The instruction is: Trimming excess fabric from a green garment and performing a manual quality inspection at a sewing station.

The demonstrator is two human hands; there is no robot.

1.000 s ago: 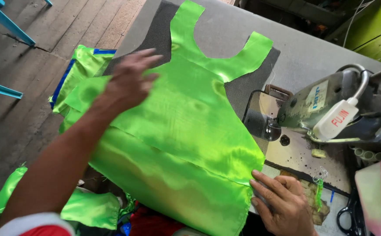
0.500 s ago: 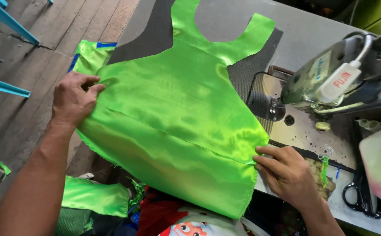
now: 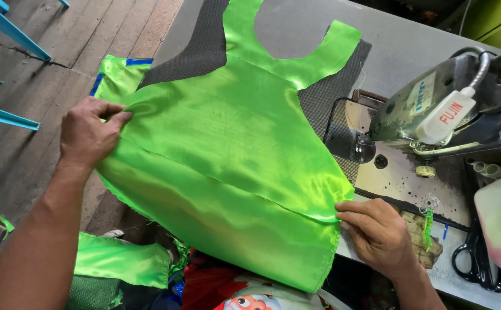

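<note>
Now each hand, left hand (image 3: 89,135) and right hand (image 3: 377,232), pinches the green fabric (image 3: 227,166) edge.

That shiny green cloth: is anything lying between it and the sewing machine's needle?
Nothing visible does. The green cloth, pinched by the left hand and the right hand, ends beside the sewing machine; only bare machine bed lies between.

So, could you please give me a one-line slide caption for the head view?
Both hands, left hand and right hand, pinch a folded green satin piece beside a sewing machine.
</note>
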